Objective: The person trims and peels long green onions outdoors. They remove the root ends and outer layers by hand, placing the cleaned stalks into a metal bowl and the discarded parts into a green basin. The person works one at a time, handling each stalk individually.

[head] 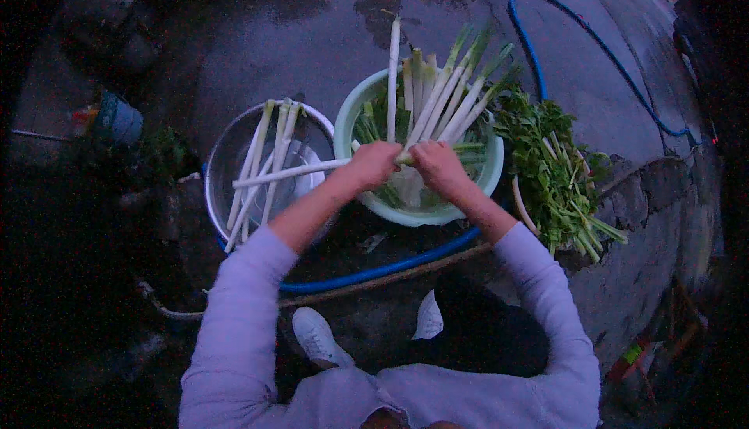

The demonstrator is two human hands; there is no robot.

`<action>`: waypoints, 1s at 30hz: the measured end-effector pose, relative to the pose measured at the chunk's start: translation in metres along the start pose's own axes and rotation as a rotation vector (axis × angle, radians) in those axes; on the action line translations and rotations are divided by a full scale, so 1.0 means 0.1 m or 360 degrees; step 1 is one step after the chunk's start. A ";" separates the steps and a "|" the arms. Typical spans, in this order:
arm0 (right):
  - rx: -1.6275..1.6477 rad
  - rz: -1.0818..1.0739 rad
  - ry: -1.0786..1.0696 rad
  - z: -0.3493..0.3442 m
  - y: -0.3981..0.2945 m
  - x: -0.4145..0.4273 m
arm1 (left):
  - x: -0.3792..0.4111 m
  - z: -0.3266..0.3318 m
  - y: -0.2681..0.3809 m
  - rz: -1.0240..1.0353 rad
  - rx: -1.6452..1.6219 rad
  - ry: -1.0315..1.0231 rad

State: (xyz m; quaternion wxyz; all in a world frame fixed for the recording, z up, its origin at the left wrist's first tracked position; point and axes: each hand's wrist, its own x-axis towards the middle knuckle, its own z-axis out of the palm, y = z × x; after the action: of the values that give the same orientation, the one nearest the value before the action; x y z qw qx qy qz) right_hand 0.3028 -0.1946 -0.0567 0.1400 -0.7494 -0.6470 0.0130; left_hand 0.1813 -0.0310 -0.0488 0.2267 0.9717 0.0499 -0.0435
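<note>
My left hand (376, 164) and my right hand (437, 167) are close together over the pale green plastic basin (345, 114). Both grip one long white scallion stalk (304, 169), whose root-side end reaches left across the metal basin (212, 166). Several thick scallions (443, 98) stand tilted in the green basin, their tops past its far rim. One upright stalk (394, 78) rises just behind my left hand; whether that hand touches it I cannot tell. Inside the metal basin, several trimmed white stalks (279, 148) lean on its rim.
Right of the green basin, a heap of leafy green vegetables (547, 177) lies on the wet concrete ground (263, 49). A blue hose (374, 276) curves in front of the basins, and another hose stretch (591, 34) loops at the far right. My white shoe (319, 335) is close by.
</note>
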 end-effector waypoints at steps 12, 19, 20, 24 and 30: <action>0.0212 -0.0426 0.0090 -0.86 -0.38 0.30 | -0.48 -0.99 0.57 -0.0086 0.0116 0.0064; 0.0189 -0.0110 -0.0163 -0.97 -0.64 0.34 | -0.58 -1.01 0.62 -0.0116 0.0276 0.0093; 0.0189 -0.0032 -0.0218 -0.98 -0.68 0.36 | -0.61 -1.01 0.59 -0.0113 0.0252 0.0107; 0.0473 0.0110 -0.0045 -1.11 -0.77 0.39 | -0.67 -1.17 0.61 0.0017 0.0029 0.0365; 0.1626 0.0114 0.0357 -1.23 -0.91 0.69 | -0.37 -1.45 0.52 0.0054 -0.0957 0.1231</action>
State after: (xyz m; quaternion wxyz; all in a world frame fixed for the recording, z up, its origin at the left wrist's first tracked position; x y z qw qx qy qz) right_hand 0.2512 -0.1400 0.0936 0.5555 -0.6040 -0.5132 0.2514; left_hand 0.1597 -0.0163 0.1072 0.4627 0.8088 0.1249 0.3408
